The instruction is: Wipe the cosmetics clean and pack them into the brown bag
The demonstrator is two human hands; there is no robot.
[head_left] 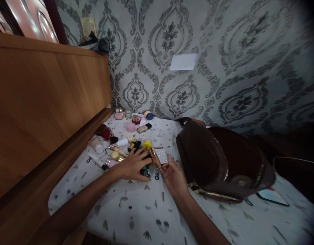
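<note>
My right hand [175, 177] grips a square compact [160, 156] by its near right corner; the case has a silvery glitter top and gold edges. Just left of it, my left hand [132, 165] reaches over a cluster of cosmetics with its fingers spread. A dark green bottle [145, 170] lies under these fingers, partly covered; whether they press on it I cannot tell. Around that hand lie a yellow-lidded jar [147, 145], a black-and-gold tube [131, 145], a white tube [119, 143] and a round cream-coloured cap [114, 155].
A large brown leather bag [200, 156] rests on the patterned sheet [136, 217] at the right. Along the wall stand several small jars, among them a pink jar [130, 127], near a rectangular bottle [144, 128]. A wooden panel [49, 102] borders the left side.
</note>
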